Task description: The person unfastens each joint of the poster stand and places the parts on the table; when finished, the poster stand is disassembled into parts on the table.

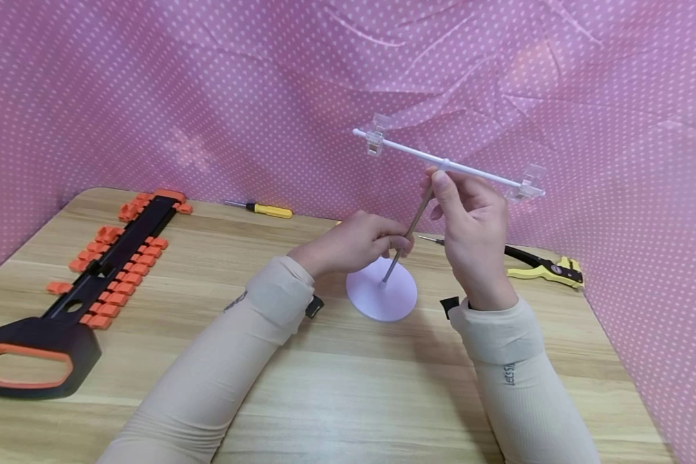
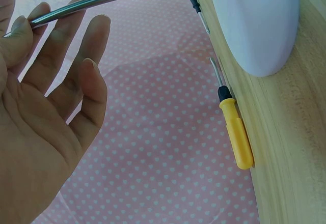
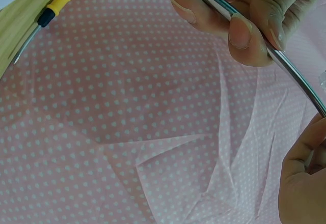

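A stand with a round white base [image 1: 381, 303] rests on the table, and its thin metal rod [image 1: 420, 211] leans up to the right. My left hand [image 1: 359, 241] pinches the rod partway up between thumb and forefinger; its other fingers [image 2: 94, 46] are spread loosely. Higher up, just below the white crossbar [image 1: 408, 150], my right hand [image 1: 475, 222] pinches the rod's top between thumb and fingers. A clear clip [image 1: 375, 136] sits near the bar's left end, with another clear clip [image 1: 526, 183] near its right end.
A black-and-orange rack [image 1: 133, 241] with several orange clips lies at left. A yellow-handled screwdriver [image 1: 272, 211] lies at the back edge; another yellow screwdriver [image 2: 237, 132] is mostly hidden behind my left hand. Beyond my right hand lie a black screwdriver [image 1: 434, 240] and yellow-and-black wire strippers [image 1: 548, 269].
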`<act>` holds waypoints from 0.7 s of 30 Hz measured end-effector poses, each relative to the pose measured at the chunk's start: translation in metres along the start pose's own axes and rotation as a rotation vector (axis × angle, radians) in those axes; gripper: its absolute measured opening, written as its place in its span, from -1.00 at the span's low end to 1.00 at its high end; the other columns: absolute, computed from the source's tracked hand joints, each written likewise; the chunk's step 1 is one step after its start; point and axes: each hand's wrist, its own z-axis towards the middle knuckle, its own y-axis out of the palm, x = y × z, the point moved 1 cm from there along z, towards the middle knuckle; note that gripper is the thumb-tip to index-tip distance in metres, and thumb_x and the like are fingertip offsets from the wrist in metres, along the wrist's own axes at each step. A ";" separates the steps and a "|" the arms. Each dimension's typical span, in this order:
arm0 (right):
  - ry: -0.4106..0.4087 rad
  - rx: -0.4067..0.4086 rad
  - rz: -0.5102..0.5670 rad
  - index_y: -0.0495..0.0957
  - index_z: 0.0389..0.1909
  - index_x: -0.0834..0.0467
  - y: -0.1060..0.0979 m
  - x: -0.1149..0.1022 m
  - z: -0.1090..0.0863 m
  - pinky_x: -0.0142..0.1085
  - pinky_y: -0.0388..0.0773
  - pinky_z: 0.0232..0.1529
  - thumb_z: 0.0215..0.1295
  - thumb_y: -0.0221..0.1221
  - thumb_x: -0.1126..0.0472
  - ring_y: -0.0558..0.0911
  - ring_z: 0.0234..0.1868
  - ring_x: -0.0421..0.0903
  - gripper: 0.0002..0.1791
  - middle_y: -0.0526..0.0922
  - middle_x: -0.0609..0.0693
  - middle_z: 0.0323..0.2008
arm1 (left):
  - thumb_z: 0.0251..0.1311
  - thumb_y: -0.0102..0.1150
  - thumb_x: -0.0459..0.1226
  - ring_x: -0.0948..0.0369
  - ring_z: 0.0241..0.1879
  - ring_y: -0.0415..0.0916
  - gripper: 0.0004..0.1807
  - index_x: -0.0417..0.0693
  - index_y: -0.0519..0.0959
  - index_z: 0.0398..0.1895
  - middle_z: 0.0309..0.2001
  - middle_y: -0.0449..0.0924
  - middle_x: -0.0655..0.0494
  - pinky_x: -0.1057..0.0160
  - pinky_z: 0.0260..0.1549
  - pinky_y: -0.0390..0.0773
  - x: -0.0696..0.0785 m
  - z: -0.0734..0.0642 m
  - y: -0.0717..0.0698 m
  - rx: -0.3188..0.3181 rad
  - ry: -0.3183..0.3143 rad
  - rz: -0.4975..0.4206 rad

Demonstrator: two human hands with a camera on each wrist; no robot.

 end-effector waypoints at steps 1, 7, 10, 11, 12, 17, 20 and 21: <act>0.001 -0.001 -0.001 0.76 -0.05 0.28 0.000 0.000 0.000 -0.41 0.56 -0.32 0.57 0.21 0.27 0.69 -0.25 -0.14 -0.81 0.77 -0.09 -0.30 | 0.60 0.10 -0.13 0.24 -0.15 0.68 -0.76 0.11 0.76 0.01 -0.15 0.79 0.24 0.23 -0.16 0.61 0.000 0.000 0.000 0.000 0.000 0.001; 0.008 0.000 -0.004 0.75 -0.04 0.29 0.000 -0.001 0.000 -0.41 0.56 -0.31 0.57 0.22 0.26 0.69 -0.25 -0.13 -0.80 0.77 -0.09 -0.29 | 0.60 0.10 -0.13 0.23 -0.14 0.68 -0.76 0.12 0.76 0.02 -0.14 0.79 0.24 0.23 -0.14 0.62 0.000 0.000 0.000 -0.002 0.000 0.004; 0.010 0.000 -0.007 0.75 -0.03 0.32 0.000 -0.001 -0.001 -0.42 0.56 -0.31 0.57 0.22 0.25 0.69 -0.25 -0.13 -0.78 0.77 -0.09 -0.28 | 0.60 0.10 -0.13 0.23 -0.15 0.68 -0.76 0.12 0.76 0.01 -0.15 0.79 0.24 0.24 -0.17 0.62 0.000 0.000 0.000 -0.005 -0.002 -0.001; 0.010 0.000 -0.008 0.74 -0.03 0.34 0.000 -0.001 -0.001 -0.42 0.56 -0.32 0.57 0.22 0.25 0.69 -0.25 -0.13 -0.77 0.77 -0.09 -0.28 | 0.60 0.10 -0.13 0.23 -0.15 0.68 -0.77 0.12 0.76 0.01 -0.15 0.79 0.25 0.24 -0.16 0.62 -0.001 0.000 0.000 -0.005 -0.002 -0.001; 0.009 -0.001 -0.007 0.73 -0.03 0.36 0.000 -0.001 -0.001 -0.42 0.56 -0.32 0.57 0.22 0.25 0.69 -0.25 -0.13 -0.76 0.77 -0.09 -0.28 | 0.60 0.10 -0.13 0.23 -0.15 0.68 -0.77 0.12 0.76 0.01 -0.16 0.78 0.26 0.24 -0.16 0.62 -0.001 0.001 0.000 -0.004 -0.002 -0.001; 0.009 0.001 -0.006 0.74 -0.04 0.36 0.001 -0.001 0.000 -0.42 0.56 -0.32 0.57 0.22 0.26 0.69 -0.25 -0.14 -0.77 0.77 -0.09 -0.28 | 0.60 0.10 -0.13 0.23 -0.15 0.68 -0.77 0.12 0.76 0.01 -0.16 0.78 0.25 0.24 -0.17 0.62 -0.001 0.001 0.001 -0.004 -0.002 0.004; 0.012 0.004 -0.011 0.75 -0.05 0.31 0.001 -0.001 0.000 -0.42 0.56 -0.32 0.57 0.22 0.26 0.69 -0.25 -0.14 -0.79 0.77 -0.10 -0.28 | 0.60 0.10 -0.13 0.23 -0.15 0.67 -0.77 0.13 0.76 0.01 -0.16 0.78 0.25 0.24 -0.18 0.61 -0.001 0.001 0.000 -0.003 -0.003 0.008; 0.013 0.005 -0.014 0.76 -0.05 0.28 0.001 -0.001 0.000 -0.42 0.56 -0.32 0.57 0.22 0.26 0.69 -0.25 -0.14 -0.80 0.77 -0.10 -0.28 | 0.60 0.09 -0.13 0.23 -0.15 0.67 -0.77 0.13 0.76 0.01 -0.16 0.78 0.26 0.24 -0.18 0.61 -0.001 0.001 0.000 -0.002 -0.002 0.011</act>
